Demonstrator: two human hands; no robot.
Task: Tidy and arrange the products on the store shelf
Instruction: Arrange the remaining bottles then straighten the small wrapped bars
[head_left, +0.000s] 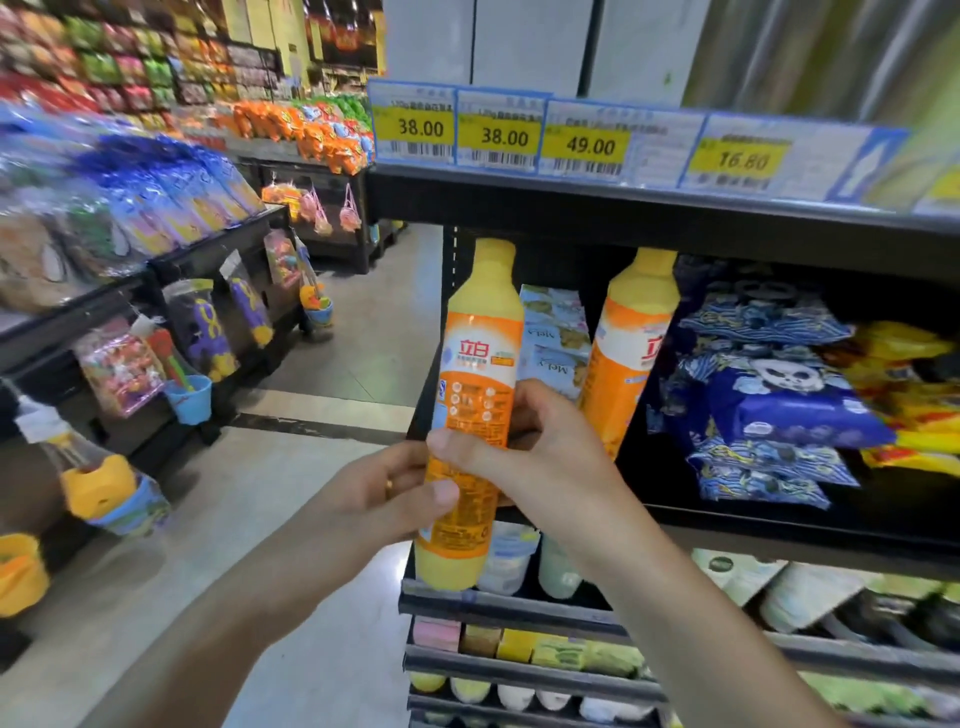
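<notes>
**Bottle held in both hands at the shelf end**

Hands meet around a tall yellow bottle with an orange label, held upright in front of the left end of the dark store shelf. The left hand grips the lower half of the label from the left, thumb laid across the front, a ring showing on one finger. The right hand wraps the bottle from the right just above it, thumb pressed on the front of the label and fingers curled round the back. The two thumbs lie close, one above the other.

The bottle's base hangs level with the front lip of the shelf below; whether it touches that lip is hard to tell from this angle. A second yellow bottle of the same kind stands on the middle shelf, leaning left, with pale blue snack packs between it and the held one. To its right lie stacked dark blue packets, one printed with a panda face, and beside them yellow packets, blurred. Price tags reading 38.00, 38.00, 49.00 and 16.80 line the upper shelf edge. Lower shelves carry pale round containers and small coloured blocks.
</notes>
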